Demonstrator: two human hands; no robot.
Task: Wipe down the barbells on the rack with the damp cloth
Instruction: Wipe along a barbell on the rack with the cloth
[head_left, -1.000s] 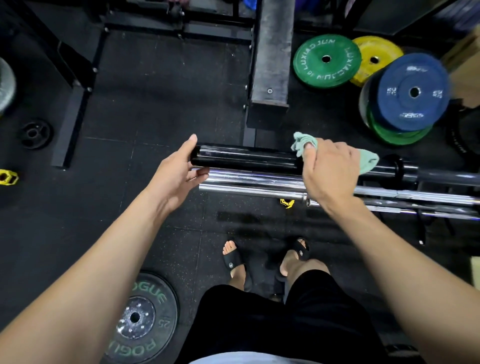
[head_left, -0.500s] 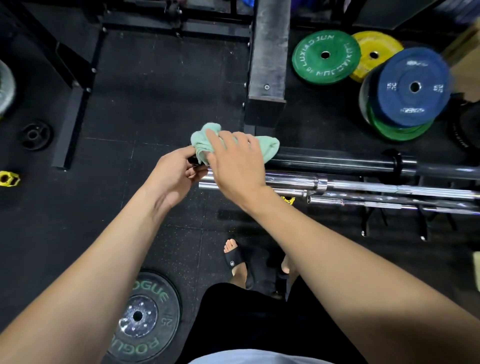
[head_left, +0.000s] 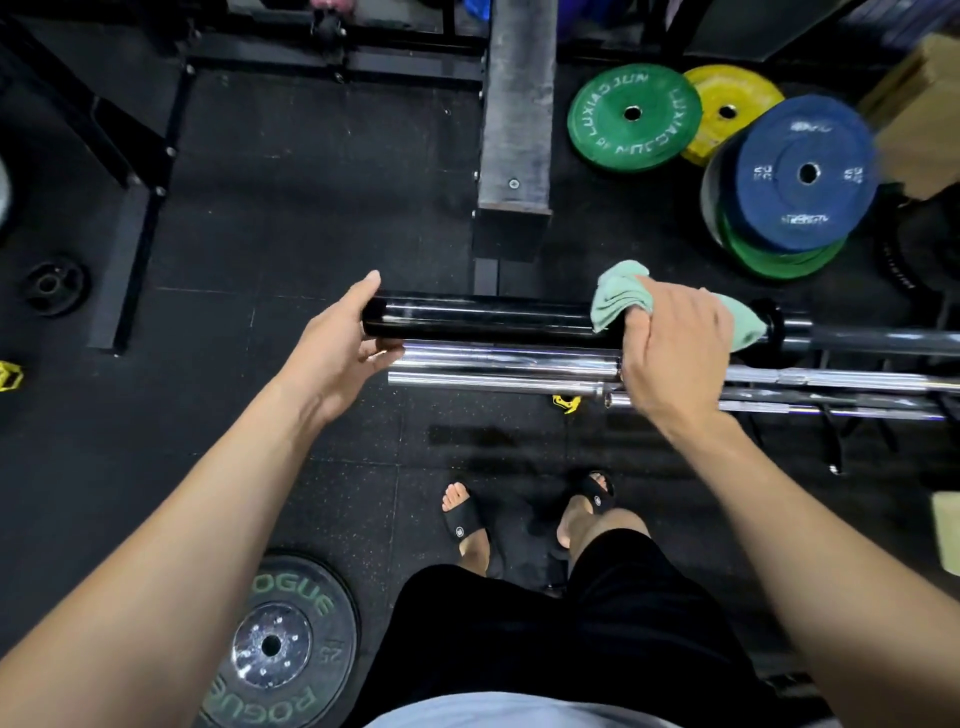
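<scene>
The right hand presses a crumpled pale green cloth over the glossy black barbell sleeve, fingers curled over it in a closed grip near the sleeve's inner collar. The left hand cups the sleeve's free end, its grip relaxed with the fingers nearly straight. Two chrome barbell sleeves lie just beside the black one on the rack. A green bumper plate lies on the black rubber floor beyond.
</scene>
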